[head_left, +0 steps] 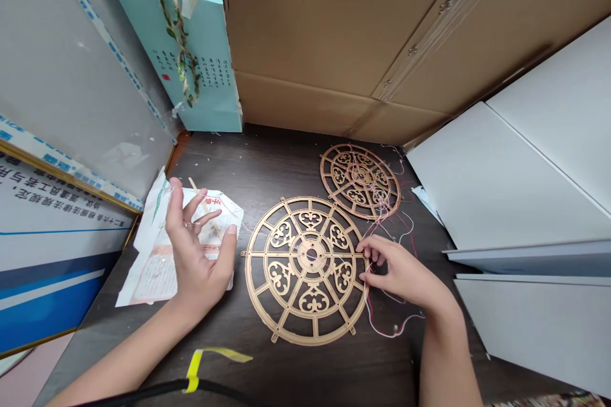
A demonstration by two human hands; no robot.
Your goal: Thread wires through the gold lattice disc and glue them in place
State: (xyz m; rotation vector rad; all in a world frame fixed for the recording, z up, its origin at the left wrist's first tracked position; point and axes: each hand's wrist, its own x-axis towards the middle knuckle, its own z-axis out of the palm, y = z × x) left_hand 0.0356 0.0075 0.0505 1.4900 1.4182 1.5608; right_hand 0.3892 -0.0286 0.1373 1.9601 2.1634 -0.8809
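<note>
The front round frame is pale tan, cut through with spokes and curling heart-shaped scrollwork; the rear round frame shares that pattern and colour. The wires are red and white. The tabletop is dark brown, faintly streaked. The paper is white with red and green print. The bag is pale turquoise with columns of black characters and a small red seal. The garland is green-leaved, the cardboard brown, the tape yellow, the cable black.

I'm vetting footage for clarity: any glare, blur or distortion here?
All in the head view: soft light; pale glare spots on the grey panel; wide-angle stretch seems to slant the white panels; the nearer wooden disc looks sharp, the thin wires too fine to trace fully.
</note>
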